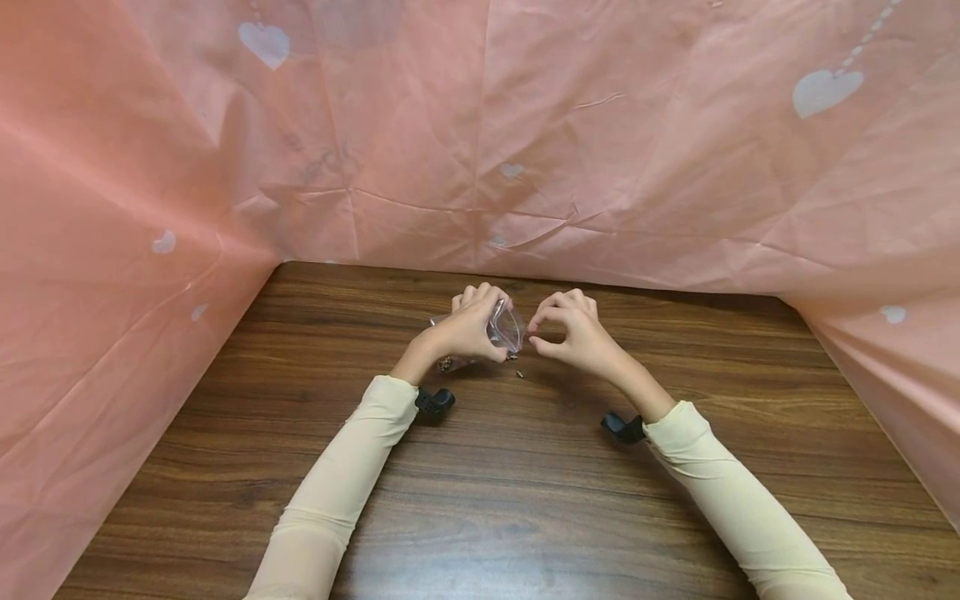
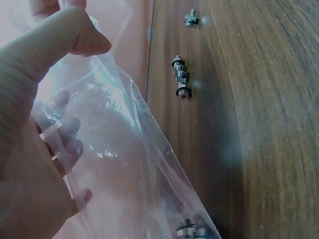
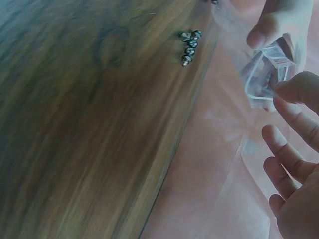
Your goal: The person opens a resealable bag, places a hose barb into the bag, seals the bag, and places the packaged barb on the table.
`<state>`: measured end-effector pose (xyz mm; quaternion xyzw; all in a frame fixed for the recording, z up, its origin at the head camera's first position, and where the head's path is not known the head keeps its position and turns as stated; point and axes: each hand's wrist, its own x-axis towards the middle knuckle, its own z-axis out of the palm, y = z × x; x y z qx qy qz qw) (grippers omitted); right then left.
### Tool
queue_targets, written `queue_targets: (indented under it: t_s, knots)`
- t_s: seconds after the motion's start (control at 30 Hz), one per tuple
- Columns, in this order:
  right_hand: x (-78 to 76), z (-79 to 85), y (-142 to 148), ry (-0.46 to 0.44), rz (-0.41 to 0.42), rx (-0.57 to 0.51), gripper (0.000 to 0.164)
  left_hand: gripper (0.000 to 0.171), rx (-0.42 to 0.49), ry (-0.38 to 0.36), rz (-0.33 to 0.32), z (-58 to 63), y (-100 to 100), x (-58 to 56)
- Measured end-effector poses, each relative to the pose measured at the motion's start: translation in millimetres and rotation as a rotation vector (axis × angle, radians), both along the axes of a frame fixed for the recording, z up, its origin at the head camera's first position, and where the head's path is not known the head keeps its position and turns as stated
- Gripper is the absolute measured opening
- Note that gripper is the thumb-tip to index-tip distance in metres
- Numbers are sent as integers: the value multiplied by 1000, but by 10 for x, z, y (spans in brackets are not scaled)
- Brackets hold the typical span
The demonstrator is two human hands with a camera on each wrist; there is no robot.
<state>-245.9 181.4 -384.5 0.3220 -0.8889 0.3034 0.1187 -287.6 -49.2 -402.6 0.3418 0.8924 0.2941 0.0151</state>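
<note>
In the head view my left hand [image 1: 471, 323] grips a clear zip bag [image 1: 507, 327] near its top, thumb in front and fingers behind. The bag's mouth gapes toward the right. Small metal fittings [image 2: 192, 230] with dark rings lie in its lower part. My right hand [image 1: 577, 333] is at the mouth's right edge; in the right wrist view its thumb and index finger pinch the bag's rim, while the other fingers are apart and slightly bent. Loose fittings [image 2: 181, 78] lie on the table beside the bag, several close together [image 3: 189, 47].
A brown wood-grain table [image 1: 480, 492] lies under both hands. Pink cloth with pale hearts [image 1: 420, 125] rises behind it and along both sides. Dark wrist cameras [image 1: 435, 403] sit at the sleeve cuffs.
</note>
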Motion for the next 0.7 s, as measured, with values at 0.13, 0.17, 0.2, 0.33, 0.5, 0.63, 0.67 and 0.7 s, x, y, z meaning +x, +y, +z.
queue_targets:
  t_s: [0.13,0.17,0.2,0.33,0.5,0.63,0.67,0.7]
  knots:
    - [21,-19,33,-11,15,20,12,74,-1,15,15,-7,-5,-9]
    - [25,-27,40,-17,19,26,12,74,-7,20,21,-11,-5,-16]
    - [31,-33,45,-23,22,32,12,74,-11,23,26,-11,-4,-18]
    - [43,-74,56,-54,43,55,12,74,-21,33,41,-21,-10,-30]
    - [39,-127,50,-84,56,93,12,74,-12,29,48,-15,-26,-37]
    - [44,-164,34,-120,62,136,13,73,-1,28,54,-10,-37,-40]
    - [47,-173,28,-127,66,148,12,73,-2,28,56,-10,-39,-41]
    - [53,-180,22,-133,69,159,13,73,-1,27,57,-10,-40,-42]
